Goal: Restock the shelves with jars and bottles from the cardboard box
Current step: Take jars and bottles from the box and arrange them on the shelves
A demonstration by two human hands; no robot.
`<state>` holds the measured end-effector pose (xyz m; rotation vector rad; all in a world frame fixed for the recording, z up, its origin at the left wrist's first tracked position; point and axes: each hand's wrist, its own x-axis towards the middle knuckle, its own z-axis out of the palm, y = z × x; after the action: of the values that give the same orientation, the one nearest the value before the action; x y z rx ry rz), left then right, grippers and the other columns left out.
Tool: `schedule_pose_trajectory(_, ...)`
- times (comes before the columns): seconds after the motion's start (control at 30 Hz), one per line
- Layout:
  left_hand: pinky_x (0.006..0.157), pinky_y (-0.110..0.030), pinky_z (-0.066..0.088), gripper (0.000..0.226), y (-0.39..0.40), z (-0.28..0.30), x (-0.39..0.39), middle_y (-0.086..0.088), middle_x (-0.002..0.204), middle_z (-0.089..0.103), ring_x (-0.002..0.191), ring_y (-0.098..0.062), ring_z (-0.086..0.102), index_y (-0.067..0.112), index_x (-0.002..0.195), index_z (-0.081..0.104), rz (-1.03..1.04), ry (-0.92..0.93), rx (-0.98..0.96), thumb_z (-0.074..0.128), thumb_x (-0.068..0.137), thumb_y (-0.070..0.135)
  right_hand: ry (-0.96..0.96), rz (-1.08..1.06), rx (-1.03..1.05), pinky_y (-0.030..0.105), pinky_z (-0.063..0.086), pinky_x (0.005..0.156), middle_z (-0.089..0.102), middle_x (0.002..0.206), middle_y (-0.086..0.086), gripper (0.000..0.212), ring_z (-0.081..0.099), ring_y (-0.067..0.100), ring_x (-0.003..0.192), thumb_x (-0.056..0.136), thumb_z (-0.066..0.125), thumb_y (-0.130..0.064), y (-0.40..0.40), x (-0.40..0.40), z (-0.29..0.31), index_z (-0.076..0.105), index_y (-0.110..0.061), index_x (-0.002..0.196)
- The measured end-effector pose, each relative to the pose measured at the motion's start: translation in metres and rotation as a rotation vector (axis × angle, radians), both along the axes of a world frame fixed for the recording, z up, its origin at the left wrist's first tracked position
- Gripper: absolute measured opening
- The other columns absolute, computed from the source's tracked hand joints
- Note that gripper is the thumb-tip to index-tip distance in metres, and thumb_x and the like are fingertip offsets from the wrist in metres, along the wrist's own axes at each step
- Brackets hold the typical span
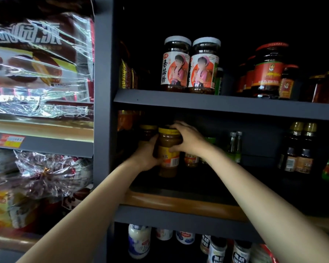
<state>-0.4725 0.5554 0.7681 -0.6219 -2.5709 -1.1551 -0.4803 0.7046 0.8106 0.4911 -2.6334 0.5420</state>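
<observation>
We stand close in front of a dark grey shelving unit (198, 103) in a dim shop corner, and we look a little upward into it. Both our hands are on one yellow-lidded jar (168, 152) of brown paste. The left hand (147, 155) wraps its side from the left, and the right hand (186, 138) closes over the lid and the upper right side. The jar is upright on the middle shelf (179, 200), near its left end. We cannot tell if its bottom touches the dark board already. Just behind it on the left stands a second jar of the same kind (147, 130), partly hidden.

The middle shelf has a brown wooden front strip, and much of its dark surface in front of the jar is bare. Further right stand small green bottles (235, 147) and two dark sauce bottles (298, 149). On the shelf above, two mushroom-sauce jars (190, 65) with white lids stand side by side, touching, and red-lidded chilli jars (268, 71) stand to the right. Below we see white-labelled jars (140, 242). To the left, another rack carries snack packs in shiny plastic wrap (38, 59), with a price tag (11, 141) on its edge.
</observation>
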Motion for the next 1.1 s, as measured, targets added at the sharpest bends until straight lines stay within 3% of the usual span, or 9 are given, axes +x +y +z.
schedule_pose_trajectory(0.07,0.102,-0.026,0.036,0.064,-0.001,-0.002,-0.004,-0.007,0.139,0.045,0.127,-0.023,0.044,0.018,0.143,0.031,0.054,-0.016,-0.099,0.058,0.087,0.004,-0.034,-0.032,0.006,0.039,0.034,0.107,0.039,0.144,0.006,0.072,0.034,0.025,0.134,0.077,0.073,-0.014,0.005,-0.003,0.003,0.039,-0.018,0.140)
schedule_pose_trajectory(0.13,0.091,-0.026,0.042,0.043,-0.004,-0.005,-0.007,-0.010,0.129,0.054,0.116,-0.025,0.053,0.014,0.130,0.049,0.181,-0.039,-0.116,0.054,0.089,0.003,-0.045,-0.068,0.001,0.037,0.034,0.105,0.042,0.142,0.008,0.070,0.035,0.026,0.134,0.080,0.070,-0.010,0.006,-0.007,0.003,0.037,-0.016,0.141)
schedule_pose_trajectory(0.23,0.090,-0.030,0.046,0.030,-0.006,-0.007,-0.009,-0.011,0.121,0.058,0.110,-0.026,0.056,0.010,0.118,0.057,0.240,-0.097,-0.145,0.055,0.089,0.006,-0.070,-0.118,0.009,0.039,0.030,0.109,0.031,0.150,0.009,0.073,0.026,0.027,0.139,0.083,0.066,-0.006,0.005,-0.013,0.003,0.029,-0.018,0.145)
schedule_pose_trajectory(0.4,0.087,-0.029,0.045,0.028,-0.002,-0.013,-0.007,-0.011,0.120,0.059,0.110,-0.026,0.056,0.011,0.119,0.057,0.246,-0.111,-0.132,0.052,0.091,0.008,-0.080,-0.171,-0.032,0.043,0.021,0.114,0.008,0.157,0.010,0.083,0.011,0.029,0.144,0.080,0.071,-0.023,-0.004,-0.016,-0.001,0.023,-0.018,0.148)
schedule_pose_trajectory(0.67,0.098,-0.028,0.037,0.044,0.003,-0.014,-0.001,-0.011,0.137,0.045,0.126,-0.025,0.044,0.014,0.137,0.040,0.201,-0.209,-0.251,0.042,0.094,0.003,0.070,-0.248,-0.082,0.039,0.032,0.109,0.015,0.156,0.010,0.073,0.025,0.032,0.140,0.084,0.066,-0.009,-0.019,-0.020,-0.011,0.028,-0.017,0.146)
schedule_pose_trajectory(0.8,0.096,-0.027,0.039,0.044,0.006,-0.014,0.001,-0.011,0.136,0.046,0.124,-0.025,0.046,0.013,0.136,0.040,0.220,-0.225,-0.300,0.043,0.094,0.003,0.093,-0.224,-0.111,0.037,0.037,0.105,0.024,0.153,0.010,0.068,0.032,0.031,0.137,0.083,0.066,-0.004,-0.022,-0.019,-0.013,0.035,-0.018,0.142)
schedule_pose_trajectory(0.97,0.093,-0.027,0.041,0.041,0.005,-0.013,0.000,-0.012,0.133,0.048,0.120,-0.025,0.049,0.012,0.134,0.043,0.256,-0.216,-0.362,0.042,0.094,0.003,0.043,-0.246,-0.093,0.038,0.034,0.108,0.017,0.156,0.011,0.071,0.026,0.031,0.140,0.084,0.065,-0.005,-0.026,-0.016,-0.009,0.030,-0.018,0.145)
schedule_pose_trajectory(1.1,0.081,-0.028,0.044,0.030,0.009,-0.010,0.016,-0.014,0.120,0.056,0.109,-0.027,0.056,0.008,0.121,0.051,0.264,-0.109,-0.374,0.045,0.092,0.006,0.045,-0.268,-0.051,0.042,0.038,0.105,0.015,0.155,0.010,0.066,0.028,0.034,0.138,0.088,0.061,-0.011,-0.028,-0.001,-0.010,0.029,-0.018,0.145)
